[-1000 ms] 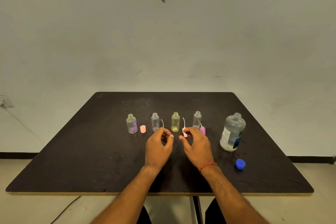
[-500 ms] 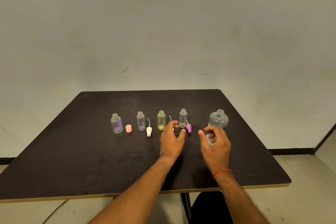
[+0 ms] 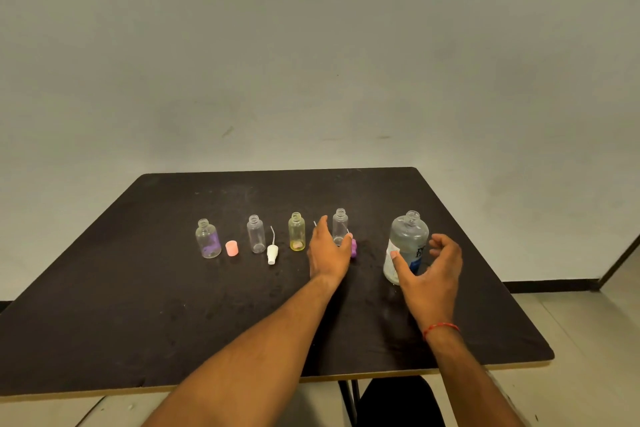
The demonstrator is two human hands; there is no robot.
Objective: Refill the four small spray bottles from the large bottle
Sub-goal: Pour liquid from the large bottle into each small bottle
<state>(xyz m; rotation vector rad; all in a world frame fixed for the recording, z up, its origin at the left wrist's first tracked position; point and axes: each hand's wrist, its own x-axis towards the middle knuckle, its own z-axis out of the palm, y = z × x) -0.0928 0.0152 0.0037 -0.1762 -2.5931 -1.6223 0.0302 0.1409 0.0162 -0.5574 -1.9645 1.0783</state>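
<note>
I see four uncapped small bottles standing in a row on the black table (image 3: 138, 322): purple-tinted bottle (image 3: 207, 239), clear bottle (image 3: 256, 235), yellow bottle (image 3: 296, 232), fourth bottle (image 3: 340, 224). The left hand (image 3: 327, 251) is spread at the fourth bottle's base, pinching nothing. Rightmost, the right hand (image 3: 433, 274) cups open beside the upright large bottle (image 3: 407, 239), thumb touching its label.

Bare room: blank wall (image 3: 311, 62), black table (image 3: 138, 305).

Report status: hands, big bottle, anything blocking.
Left hand open at the rightmost small bottle. Right hand open, cupped around the uncapped large bottle, not yet closed. Purple spray cap beside left hand.
</note>
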